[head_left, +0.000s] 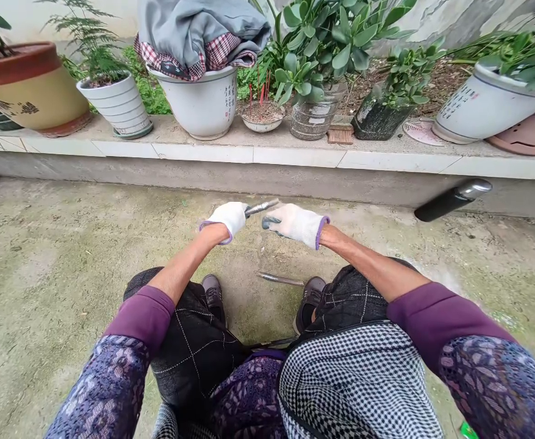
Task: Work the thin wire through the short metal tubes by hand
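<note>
My left hand (224, 221), in a white work glove with a purple cuff, is closed around one end of a slender silver metal rod (262, 208). The rod points right and slightly upward. Just beneath its free end is my right hand (297, 224), gloved alike, with the dark-coated fingers curled inward and slightly blurred. Whether it touches the rod or holds something small, I cannot make out. On the ground between my feet lies a second silver metal rod (280, 279), its right end by my right shoe (312, 292).
A tiled ledge (294, 157) crosses ahead, bearing potted plants. Grey cloth (203, 30) covers a white pot (198, 103). A small brush (340, 134) sits between pots. At the right a black flask (452, 200) leans by the ledge. A checked cloth (354, 378) covers my lap.
</note>
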Demonstrator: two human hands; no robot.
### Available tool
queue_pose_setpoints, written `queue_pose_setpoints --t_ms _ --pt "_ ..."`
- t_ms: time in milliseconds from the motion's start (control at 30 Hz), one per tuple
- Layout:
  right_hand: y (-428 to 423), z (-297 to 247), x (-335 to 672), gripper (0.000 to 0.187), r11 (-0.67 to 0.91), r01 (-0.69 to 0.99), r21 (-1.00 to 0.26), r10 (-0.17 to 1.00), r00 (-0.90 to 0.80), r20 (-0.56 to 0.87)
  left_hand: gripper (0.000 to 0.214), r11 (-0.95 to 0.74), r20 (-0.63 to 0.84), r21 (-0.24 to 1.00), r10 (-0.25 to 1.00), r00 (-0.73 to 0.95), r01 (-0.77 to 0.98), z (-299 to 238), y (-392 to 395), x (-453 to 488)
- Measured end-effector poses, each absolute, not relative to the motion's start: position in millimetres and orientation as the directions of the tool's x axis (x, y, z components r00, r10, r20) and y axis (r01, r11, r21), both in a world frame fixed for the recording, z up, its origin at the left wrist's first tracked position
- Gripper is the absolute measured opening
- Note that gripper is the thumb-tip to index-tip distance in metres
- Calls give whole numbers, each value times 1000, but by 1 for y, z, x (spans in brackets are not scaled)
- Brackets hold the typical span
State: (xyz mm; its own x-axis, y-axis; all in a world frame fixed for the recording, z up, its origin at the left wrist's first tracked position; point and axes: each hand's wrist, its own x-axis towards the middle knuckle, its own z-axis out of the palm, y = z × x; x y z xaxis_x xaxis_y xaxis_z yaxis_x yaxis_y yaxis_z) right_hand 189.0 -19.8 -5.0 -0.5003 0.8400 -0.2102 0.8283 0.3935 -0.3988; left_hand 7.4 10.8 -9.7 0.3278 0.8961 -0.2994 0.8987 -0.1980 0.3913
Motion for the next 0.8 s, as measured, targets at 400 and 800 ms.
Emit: queue_pose_setpoints --t_ms 400,800 --pt "9 -3 225 22 89 747 -658 922 -311 -229 25 -316 -330 445 812 482 838 0 -8 16" --pt "-12 -10 188 25 407 847 -342 845 -491 -211 25 -282 -282 211 899 335 936 -20 21 8"
